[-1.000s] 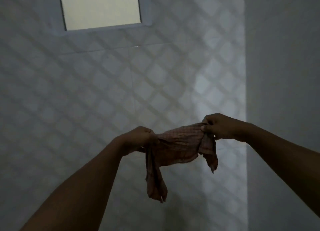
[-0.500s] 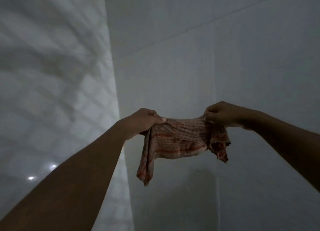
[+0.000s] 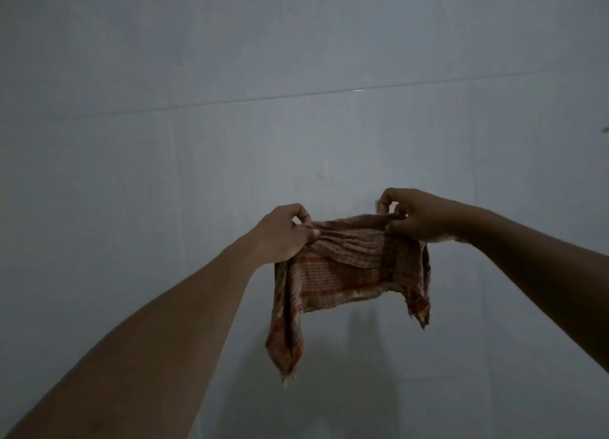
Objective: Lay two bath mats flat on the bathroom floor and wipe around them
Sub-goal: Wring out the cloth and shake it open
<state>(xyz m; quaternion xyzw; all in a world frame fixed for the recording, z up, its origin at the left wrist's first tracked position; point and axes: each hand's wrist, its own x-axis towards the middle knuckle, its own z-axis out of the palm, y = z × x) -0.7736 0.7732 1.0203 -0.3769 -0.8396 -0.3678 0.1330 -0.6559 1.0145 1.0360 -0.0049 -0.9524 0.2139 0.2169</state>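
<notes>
holding a checked cloth (image 3: 346,267) up against the tiled wall (image 3: 197,142), your left hand (image 3: 283,237) and right hand (image 3: 418,218) each pinch a top corner. no mats or floor visible, so laying and wiping look undone.

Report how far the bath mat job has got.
Done: nothing shows as finished; no mat or floor is in view. In hand: the left hand and right hand pinch the top edge of a checked cloth, held up spread before the wall, its ends hanging. Left: laying both mats flat and wiping around them, as far as this view tells.
</notes>
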